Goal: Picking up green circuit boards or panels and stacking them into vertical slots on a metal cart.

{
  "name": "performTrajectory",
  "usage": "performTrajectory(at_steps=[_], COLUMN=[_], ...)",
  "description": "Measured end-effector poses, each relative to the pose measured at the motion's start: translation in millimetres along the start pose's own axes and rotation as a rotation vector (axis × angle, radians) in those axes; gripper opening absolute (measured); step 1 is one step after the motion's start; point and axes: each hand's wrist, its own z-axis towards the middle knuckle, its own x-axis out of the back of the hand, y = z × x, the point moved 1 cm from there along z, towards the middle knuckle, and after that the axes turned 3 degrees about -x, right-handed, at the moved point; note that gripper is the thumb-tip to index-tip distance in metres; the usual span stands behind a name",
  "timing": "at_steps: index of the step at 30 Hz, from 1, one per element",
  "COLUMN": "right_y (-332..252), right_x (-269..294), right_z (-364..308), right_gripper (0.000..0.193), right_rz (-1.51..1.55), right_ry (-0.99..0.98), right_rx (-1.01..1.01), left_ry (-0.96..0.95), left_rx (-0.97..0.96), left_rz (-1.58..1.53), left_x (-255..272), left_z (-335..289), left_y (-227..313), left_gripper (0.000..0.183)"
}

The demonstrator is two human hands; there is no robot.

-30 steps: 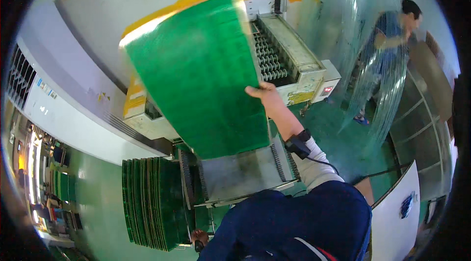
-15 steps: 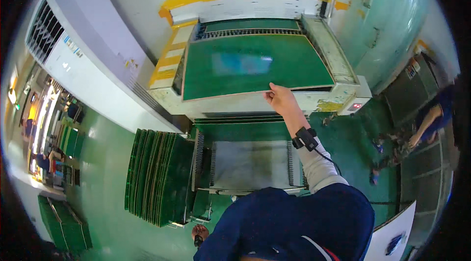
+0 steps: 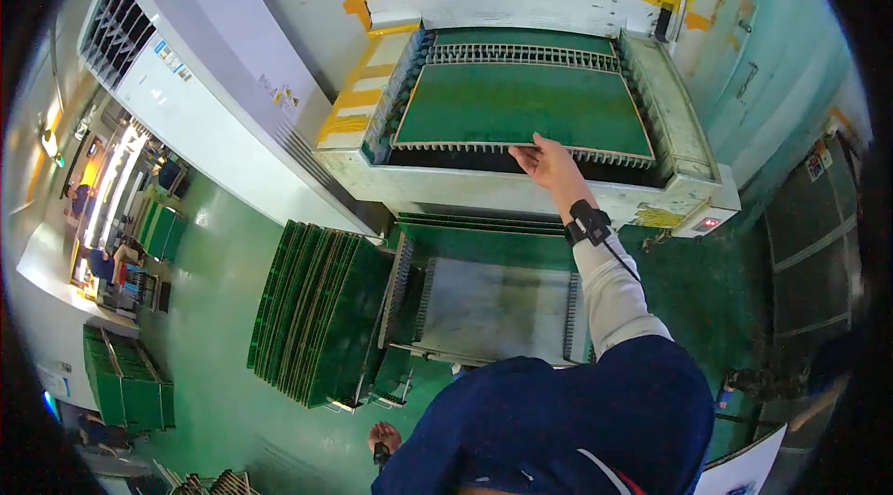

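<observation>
Partly, the right hand hides the green panel; can't tell if fingers grip.

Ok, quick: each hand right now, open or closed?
Left hand: low down, nothing visible in it; open or closed can't be told.
Right hand: at the near edge of the green panel; grip can't be told.

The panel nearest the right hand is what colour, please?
The panel is green with pale edges; see head view.
</observation>
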Motion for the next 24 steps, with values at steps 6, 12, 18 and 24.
performTrajectory(at_steps=[6,12,18,24], right_y=[5,4,-16,-13], right_x=[-35,-37,-14,-5], right_z=[-27,-6,23,18], right_gripper=[0.033,0.03,0.017,0.03], right_rz=[-0.392,-0.755,-1.583,-1.902], right_ry=[-0.018,0.183,0.405,0.394], right_rx=[-0.101,0.313,0.967,0.938], left_ry=[0.137,0.128,0.151,0.068], left_rx=[0.014,0.072,0.291,0.079], left_rz=[0.034,-0.066,-0.451,0.118], left_x=[-1,-3,-3,1], left_z=[-9,-9,-7,-13], left_y=[-3,0,8,-1], left_gripper=[0.015,0.013,0.013,0.013])
